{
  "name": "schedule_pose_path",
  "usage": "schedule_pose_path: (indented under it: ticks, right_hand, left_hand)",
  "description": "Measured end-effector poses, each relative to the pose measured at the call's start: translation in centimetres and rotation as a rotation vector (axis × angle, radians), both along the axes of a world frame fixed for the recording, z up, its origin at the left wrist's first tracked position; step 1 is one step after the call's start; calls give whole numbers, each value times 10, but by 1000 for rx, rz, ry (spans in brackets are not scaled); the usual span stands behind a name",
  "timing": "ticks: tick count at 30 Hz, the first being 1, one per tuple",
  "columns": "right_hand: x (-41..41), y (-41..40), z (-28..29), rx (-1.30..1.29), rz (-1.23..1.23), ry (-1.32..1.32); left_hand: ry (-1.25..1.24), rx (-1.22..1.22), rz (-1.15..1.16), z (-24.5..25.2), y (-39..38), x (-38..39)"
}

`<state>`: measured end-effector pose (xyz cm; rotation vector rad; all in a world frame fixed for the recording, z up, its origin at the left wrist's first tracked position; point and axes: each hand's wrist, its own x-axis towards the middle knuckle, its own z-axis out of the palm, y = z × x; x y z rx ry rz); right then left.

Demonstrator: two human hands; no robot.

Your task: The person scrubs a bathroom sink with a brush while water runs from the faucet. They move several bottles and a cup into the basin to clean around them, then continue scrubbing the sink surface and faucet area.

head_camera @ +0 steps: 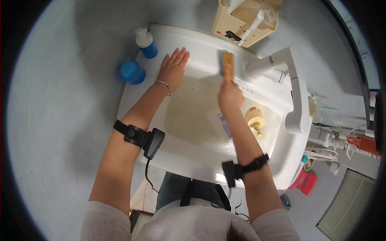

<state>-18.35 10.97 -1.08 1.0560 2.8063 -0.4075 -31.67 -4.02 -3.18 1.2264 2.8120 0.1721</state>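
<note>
My right hand (231,95) is shut on a wooden-backed brush (228,61), whose far end lies at the back ledge of the white sink (199,40), left of the faucet. Its blue underside shows faintly. My left hand (174,67) rests flat on the sink's back left surface, fingers together except the spread index side, holding nothing. Cloudy water (193,111) stands in the basin between my arms. Beside my right forearm a yellow pump bottle (255,117) lies in the basin, and a printed packet (224,125) is partly hidden by that forearm.
A white faucet (297,96) arches over the right side. Blue pump bottle (149,46) and lidded blue jar (132,71) stand on the left rim. A cream bin with a plastic liner (245,25) is behind the sink. A red stool (306,183) stands at lower right.
</note>
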Motion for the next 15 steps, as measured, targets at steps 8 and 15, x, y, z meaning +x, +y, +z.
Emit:
schedule_pose_path:
  ticks: [8,15]
  right_hand:
    - [-30,-15,8,-98,207,-74]
    - [-64,-5,-4,87,165,-39]
  left_hand:
    - [65,-36,40,-11,-20,8]
    - [93,-7,69,-14,-25,18]
